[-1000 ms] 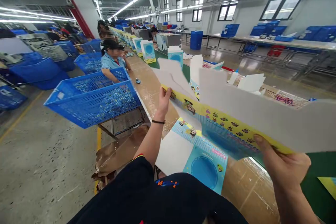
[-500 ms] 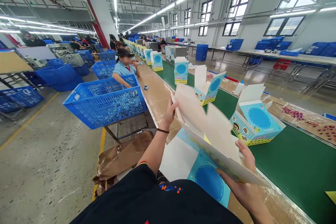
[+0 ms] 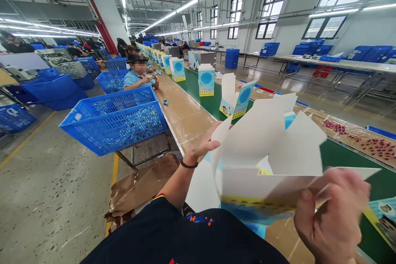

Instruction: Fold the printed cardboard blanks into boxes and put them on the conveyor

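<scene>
L hand (image 3: pixel 201 146) & R hand (image 3: pixel 332 214) — both on half-folded carton (image 3: pixel 262 148).

The white-lined paper carton (image 3: pixel 266 148) now stands open as a box with its flaps up, no longer a tilted, nearly flat sheet. The left hand (image 3: pixel 202 144) has shifted to its side, the blurred right hand (image 3: pixel 332 210) to its lower edge, and another carton (image 3: pixel 382 218) has appeared at lower right on the green belt (image 3: pixel 343 156).

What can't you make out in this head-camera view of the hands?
Head view, all three:
Right hand: motion blur hides its grip on the white-backed printed cardboard carton.
Left hand: the carton's white flap hides its fingertips.
Tiny reddish pieces on the brown sheet, far right: too small to identify.
</scene>
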`<act>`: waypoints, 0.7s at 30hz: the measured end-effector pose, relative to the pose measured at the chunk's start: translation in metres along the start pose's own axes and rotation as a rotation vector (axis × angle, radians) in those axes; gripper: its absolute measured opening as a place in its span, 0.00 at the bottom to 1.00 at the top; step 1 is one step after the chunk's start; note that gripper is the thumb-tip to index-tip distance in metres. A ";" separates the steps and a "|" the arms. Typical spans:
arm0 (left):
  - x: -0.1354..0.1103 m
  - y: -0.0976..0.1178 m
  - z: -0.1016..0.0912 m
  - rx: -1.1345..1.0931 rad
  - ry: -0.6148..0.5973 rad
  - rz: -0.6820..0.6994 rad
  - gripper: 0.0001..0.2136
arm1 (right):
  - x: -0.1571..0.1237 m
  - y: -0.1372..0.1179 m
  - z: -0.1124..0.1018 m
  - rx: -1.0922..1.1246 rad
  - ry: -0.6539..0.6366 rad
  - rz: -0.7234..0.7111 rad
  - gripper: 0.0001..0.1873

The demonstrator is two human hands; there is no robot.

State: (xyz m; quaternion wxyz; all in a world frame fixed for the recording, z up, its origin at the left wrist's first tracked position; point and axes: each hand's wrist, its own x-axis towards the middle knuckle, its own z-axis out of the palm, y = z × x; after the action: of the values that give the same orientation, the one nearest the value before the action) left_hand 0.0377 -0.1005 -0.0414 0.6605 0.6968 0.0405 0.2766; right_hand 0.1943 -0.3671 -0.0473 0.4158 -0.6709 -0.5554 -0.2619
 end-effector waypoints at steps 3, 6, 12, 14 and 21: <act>0.010 -0.006 0.003 0.230 0.000 0.091 0.45 | 0.026 -0.008 -0.005 -0.103 -0.063 -0.301 0.13; 0.014 -0.015 0.010 0.313 -0.078 0.151 0.50 | 0.041 -0.010 0.005 0.008 -0.313 -0.289 0.18; 0.007 -0.035 0.013 0.189 -0.284 0.057 0.54 | 0.032 0.002 0.029 0.253 -0.932 0.141 0.30; 0.007 -0.041 0.009 0.143 -0.293 0.014 0.54 | 0.029 0.011 0.038 0.195 -0.996 0.285 0.29; 0.013 -0.057 0.010 0.076 -0.354 -0.012 0.62 | 0.025 0.028 0.073 0.077 -1.183 0.410 0.26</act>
State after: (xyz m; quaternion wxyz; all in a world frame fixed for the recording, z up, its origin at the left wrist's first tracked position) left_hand 0.0708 -0.0970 -0.0904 0.6321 0.7589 -0.0616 0.1440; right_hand 0.2190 -0.2929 -0.0716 0.1037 -0.7798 -0.5604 0.2592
